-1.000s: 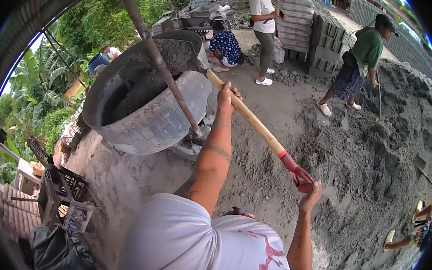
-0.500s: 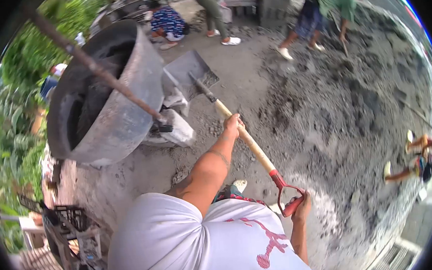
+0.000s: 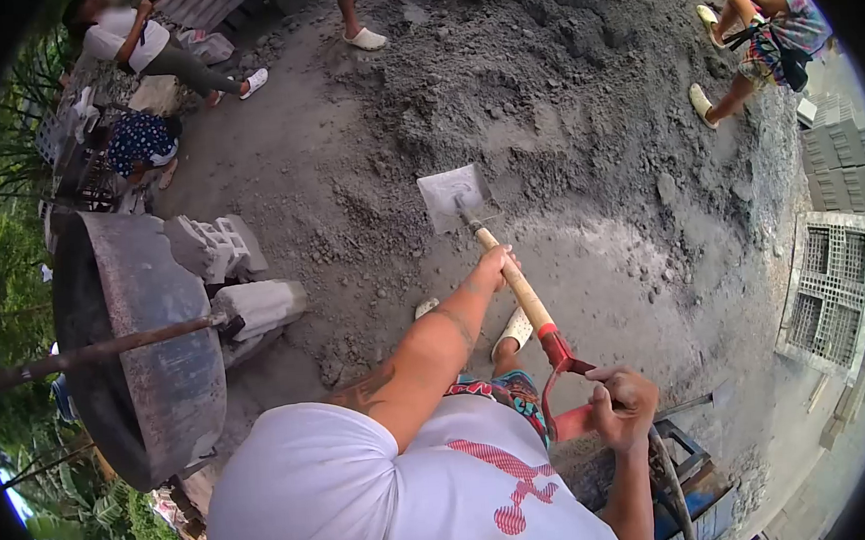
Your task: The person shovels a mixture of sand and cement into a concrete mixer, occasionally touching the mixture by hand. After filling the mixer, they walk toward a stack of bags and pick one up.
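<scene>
A shovel (image 3: 524,289) with a pale wooden shaft and a red D-shaped handle slants across the middle of the view. My left hand (image 3: 498,267) is closed around the shaft, a little above the metal neck. At the handle end, my right hand (image 3: 623,409) is curled on the red grip, close to my body. The flat metal blade (image 3: 454,196) lies at the near edge of a heap of grey sand and gravel (image 3: 560,90), with its inner face showing pale and mostly bare.
A large metal drum (image 3: 157,339) with a long rod (image 3: 107,350) stands left, beside concrete blocks (image 3: 215,247). Several people are around, including one in a white shirt (image 3: 151,49) and one at upper right (image 3: 777,35). A white grille (image 3: 827,293) lies right.
My view and body have turned right, so the drum sits farther left. The shovel blade has swung from beside the drum to the heap's edge, with both hands still on the shovel.
</scene>
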The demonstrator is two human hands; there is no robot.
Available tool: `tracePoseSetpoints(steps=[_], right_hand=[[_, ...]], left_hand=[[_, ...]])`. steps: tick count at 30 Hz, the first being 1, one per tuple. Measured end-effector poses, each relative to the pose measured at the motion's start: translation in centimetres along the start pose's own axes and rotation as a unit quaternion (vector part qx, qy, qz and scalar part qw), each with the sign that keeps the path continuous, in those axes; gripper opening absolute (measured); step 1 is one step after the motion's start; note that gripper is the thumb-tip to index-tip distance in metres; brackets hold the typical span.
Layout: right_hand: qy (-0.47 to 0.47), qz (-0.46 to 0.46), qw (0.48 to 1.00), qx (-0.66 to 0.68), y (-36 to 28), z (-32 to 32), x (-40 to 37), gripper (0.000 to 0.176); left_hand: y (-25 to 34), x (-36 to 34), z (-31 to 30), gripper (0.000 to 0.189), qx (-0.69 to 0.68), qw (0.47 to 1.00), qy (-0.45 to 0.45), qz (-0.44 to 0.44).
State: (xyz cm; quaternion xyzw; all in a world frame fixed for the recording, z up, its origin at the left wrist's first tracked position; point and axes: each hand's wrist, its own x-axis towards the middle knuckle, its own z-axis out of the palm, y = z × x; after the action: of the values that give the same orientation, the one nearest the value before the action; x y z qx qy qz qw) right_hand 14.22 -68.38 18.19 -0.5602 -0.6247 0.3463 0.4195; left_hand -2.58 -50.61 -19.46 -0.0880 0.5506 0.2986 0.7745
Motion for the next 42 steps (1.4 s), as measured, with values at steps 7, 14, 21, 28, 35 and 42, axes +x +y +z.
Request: tracePoseSetpoints(steps=[7, 14, 21, 28, 35, 42], right_hand=[[-0.073, 0.042, 0.991, -0.106, 21.6, 10.6, 11.9, 0.033], [-0.077, 0.060, 0.993, -0.068, 18.1, 10.0, 14.4, 0.033], [-0.027, 0.046, 0.998, -0.017, 12.8, 10.6, 27.6, 0.032], [0.003, -0.001, 0.999, 0.051, 17.6, 11.4, 32.4, 0.035], [0.093, 0.007, 0.979, -0.183, 26.6, 7.7, 13.5, 0.025], [0.030, 0.482, 0.873, 0.064, 30.1, 10.1, 7.7, 0.054]], left_hand=[[5.9, -10.4, 3.0, 0.049, 0.403, 0.869, -0.081, 0.274], [1.7, -20.8, 6.4, 0.057, 0.735, 0.546, -0.012, 0.403], [12.9, -19.1, 13.0, 0.018, 0.641, 0.469, 0.106, 0.598], [14.4, -16.5, 16.4, 0.018, 0.663, 0.523, 0.164, 0.510], [-1.6, -12.8, 13.0, 0.039, 0.824, 0.457, 0.042, 0.332], [-4.7, -10.8, 9.4, 0.041, 0.848, 0.420, 0.010, 0.324]])
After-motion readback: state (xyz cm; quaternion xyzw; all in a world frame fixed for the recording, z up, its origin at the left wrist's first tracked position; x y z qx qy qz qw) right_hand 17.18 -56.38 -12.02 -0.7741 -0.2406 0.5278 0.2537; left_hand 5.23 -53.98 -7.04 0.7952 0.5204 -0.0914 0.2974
